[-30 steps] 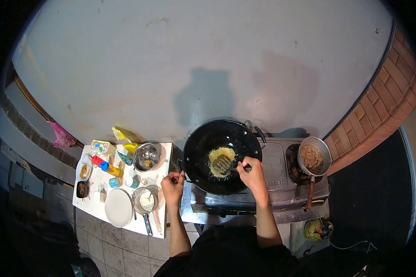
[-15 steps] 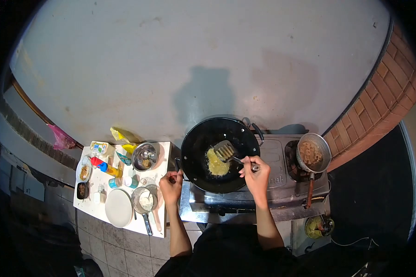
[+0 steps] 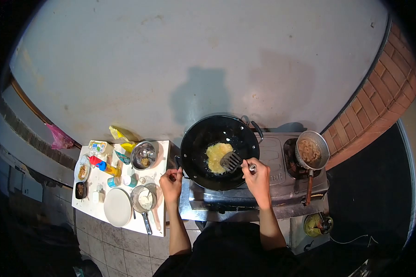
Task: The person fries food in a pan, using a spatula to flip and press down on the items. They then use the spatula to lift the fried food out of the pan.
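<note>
A black wok (image 3: pixel 196 134) rests on the stove, with yellow, egg-like food (image 3: pixel 218 154) in its middle. My right hand (image 3: pixel 258 177) is closed on the handle of a slotted spatula (image 3: pixel 231 161), whose head touches the right side of the food. Beside the wok's left rim, my left hand (image 3: pixel 172 184) is closed near the left loop handle (image 3: pixel 178 161); its fingers look pinched, and what is between them is too small to make out.
Right of the wok, a small pan (image 3: pixel 313 150) of brown food sits on the stove (image 3: pixel 275 184). The white table (image 3: pixel 90 203) at left bears a white plate (image 3: pixel 118 207), a metal bowl (image 3: pixel 144 155), a saucepan (image 3: pixel 143 198) of white powder and sauce bottles (image 3: pixel 109 169).
The spatula head has moved right and down, from over the food to its right edge, and has turned. More of the food's top shows. My left hand has stayed by the wok handle.
</note>
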Available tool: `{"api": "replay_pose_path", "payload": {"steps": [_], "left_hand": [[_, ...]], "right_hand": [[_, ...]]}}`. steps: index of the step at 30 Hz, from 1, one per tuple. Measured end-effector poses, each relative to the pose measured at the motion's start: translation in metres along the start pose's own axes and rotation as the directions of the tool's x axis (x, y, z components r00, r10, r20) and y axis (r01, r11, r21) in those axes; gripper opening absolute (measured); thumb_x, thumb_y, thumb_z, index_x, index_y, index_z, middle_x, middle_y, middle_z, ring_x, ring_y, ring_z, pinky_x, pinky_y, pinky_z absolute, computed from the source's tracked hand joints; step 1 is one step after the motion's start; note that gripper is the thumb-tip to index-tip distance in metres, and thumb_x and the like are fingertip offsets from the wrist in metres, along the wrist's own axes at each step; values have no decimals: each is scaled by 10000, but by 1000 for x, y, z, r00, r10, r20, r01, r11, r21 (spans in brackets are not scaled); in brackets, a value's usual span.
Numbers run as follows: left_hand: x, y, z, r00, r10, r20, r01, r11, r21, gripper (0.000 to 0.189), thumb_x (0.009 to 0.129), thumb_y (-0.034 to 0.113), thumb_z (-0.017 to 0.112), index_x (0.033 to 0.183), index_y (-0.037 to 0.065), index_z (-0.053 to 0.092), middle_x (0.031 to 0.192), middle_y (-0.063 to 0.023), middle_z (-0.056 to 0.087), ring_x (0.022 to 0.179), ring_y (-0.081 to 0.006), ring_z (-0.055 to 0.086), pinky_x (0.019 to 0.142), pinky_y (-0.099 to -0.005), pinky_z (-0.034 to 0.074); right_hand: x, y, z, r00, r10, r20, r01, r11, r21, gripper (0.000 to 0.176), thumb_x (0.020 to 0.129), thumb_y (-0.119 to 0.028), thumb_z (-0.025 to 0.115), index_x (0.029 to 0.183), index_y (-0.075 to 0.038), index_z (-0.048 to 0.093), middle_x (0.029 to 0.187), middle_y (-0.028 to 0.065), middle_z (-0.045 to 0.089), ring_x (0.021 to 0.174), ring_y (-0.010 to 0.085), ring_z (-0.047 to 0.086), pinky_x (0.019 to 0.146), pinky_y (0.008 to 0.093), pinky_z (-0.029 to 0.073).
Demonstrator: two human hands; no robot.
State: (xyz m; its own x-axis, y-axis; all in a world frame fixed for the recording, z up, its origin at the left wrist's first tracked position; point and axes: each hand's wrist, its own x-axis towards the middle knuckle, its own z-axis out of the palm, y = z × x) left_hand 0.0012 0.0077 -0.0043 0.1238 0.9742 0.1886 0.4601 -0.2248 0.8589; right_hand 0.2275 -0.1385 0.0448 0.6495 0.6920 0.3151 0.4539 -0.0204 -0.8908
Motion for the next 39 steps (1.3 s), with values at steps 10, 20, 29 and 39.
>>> {"api": "replay_pose_path", "payload": {"steps": [10,20,29,39], "left_hand": [[-2,2,1,1000,-3,-8,2,1000,-30,223,862,168,707,787,-36,654,590,-44,600,526,-78,501,510,-249,407],[-2,-5,4,999,21,-25,-21,999,-30,243,861,190,709,793,-37,652,586,-54,600,518,-84,503,508,-253,408],[-2,5,1,998,54,-39,-54,999,2,235,866,180,703,787,-36,655,575,-45,589,516,-76,499,502,-247,404],[-4,5,2,999,28,-36,-28,1000,3,239,869,188,703,792,-34,658,567,-36,579,515,-72,494,499,-245,401]], "right_hand": [[2,3,6,991,-130,30,129,991,14,67,863,2,619,900,33,573,852,169,637,679,310,635,584,347,471],[16,5,22,978,-203,45,201,978,49,66,869,22,605,916,40,563,890,166,639,724,299,642,608,331,480],[11,-4,16,972,-227,58,223,972,70,79,864,7,623,901,41,562,865,160,633,700,294,632,601,329,469],[-2,-14,5,998,-7,66,1,995,96,197,875,-70,661,745,48,571,613,115,581,450,171,581,418,296,405]]}}
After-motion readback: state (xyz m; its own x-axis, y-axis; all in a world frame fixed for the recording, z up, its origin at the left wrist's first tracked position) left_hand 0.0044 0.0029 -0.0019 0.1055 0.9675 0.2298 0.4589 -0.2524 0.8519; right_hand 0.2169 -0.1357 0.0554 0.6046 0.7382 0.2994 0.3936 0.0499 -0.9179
